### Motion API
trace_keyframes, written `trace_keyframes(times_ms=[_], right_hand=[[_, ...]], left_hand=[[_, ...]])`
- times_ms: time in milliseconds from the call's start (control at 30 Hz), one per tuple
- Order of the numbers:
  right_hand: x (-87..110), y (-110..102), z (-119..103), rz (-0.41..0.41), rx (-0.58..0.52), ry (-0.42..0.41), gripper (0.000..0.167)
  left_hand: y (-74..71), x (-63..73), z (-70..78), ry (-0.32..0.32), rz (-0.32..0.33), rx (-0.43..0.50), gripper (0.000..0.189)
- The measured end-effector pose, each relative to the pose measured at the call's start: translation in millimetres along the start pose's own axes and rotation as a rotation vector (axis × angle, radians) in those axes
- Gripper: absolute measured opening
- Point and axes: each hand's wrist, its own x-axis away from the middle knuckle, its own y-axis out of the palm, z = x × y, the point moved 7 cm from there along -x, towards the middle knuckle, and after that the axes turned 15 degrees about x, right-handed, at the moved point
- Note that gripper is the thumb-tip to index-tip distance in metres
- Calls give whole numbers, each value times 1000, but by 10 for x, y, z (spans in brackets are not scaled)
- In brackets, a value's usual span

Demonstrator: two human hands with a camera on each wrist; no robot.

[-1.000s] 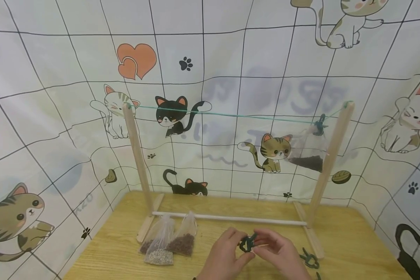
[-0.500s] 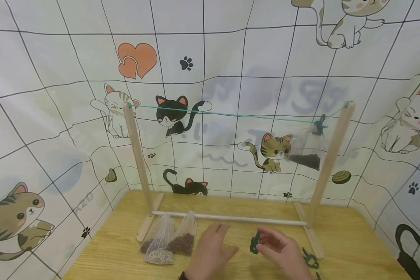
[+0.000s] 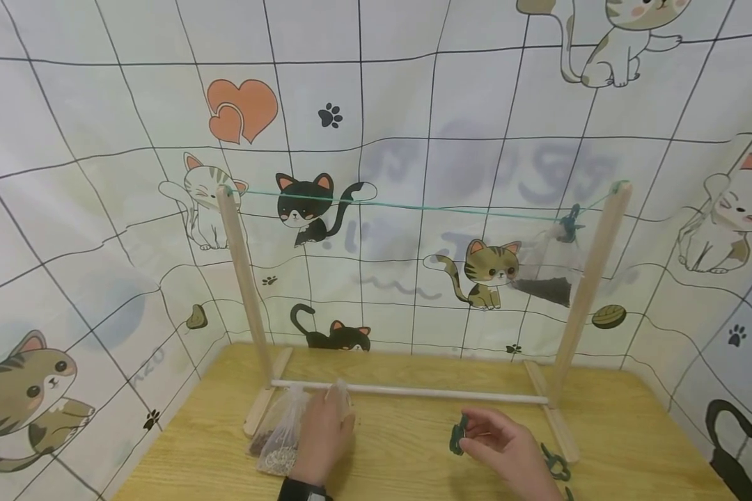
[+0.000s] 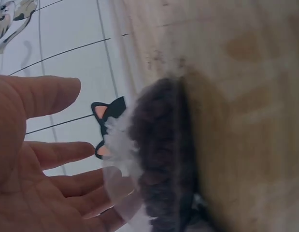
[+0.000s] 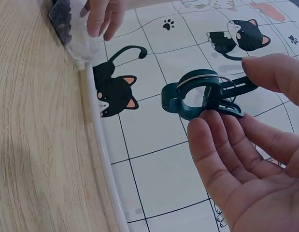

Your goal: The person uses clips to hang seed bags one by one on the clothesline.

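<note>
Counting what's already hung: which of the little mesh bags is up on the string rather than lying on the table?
The mesh bag by the right post, clipped to the green string. The other bags lie on the table under the left hand.

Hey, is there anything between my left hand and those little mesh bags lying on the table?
Nothing visible. The left hand is already over the mesh bags by the rack's left foot, fingers straight, right against the dark-filled one. The right hand holds a green clip, well apart.

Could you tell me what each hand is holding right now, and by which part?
The right hand pinches a green clip by its handle end; the left hand rests open on a bag.
</note>
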Motion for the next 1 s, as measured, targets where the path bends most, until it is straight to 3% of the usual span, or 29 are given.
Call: trace_keyframes(times_ms=[300, 633, 733, 900, 1000], right_hand=[[-7, -4, -5, -14, -7, -38, 44], [-7, -21, 24, -15, -3, -8, 46], [-7, -20, 29, -19, -2, -3, 46], [-10, -18, 36, -35, -8, -5, 47], [-13, -21, 42, -39, -6, -8, 47]], left_hand=[[95, 4, -163, -128, -66, 7, 59], [66, -23, -156, -154, -29, -2, 52], [70, -14, -133, -128, -38, 3, 42], [80, 5, -33, -2, -75, -7, 30], [91, 0, 13, 35, -119, -6, 23]])
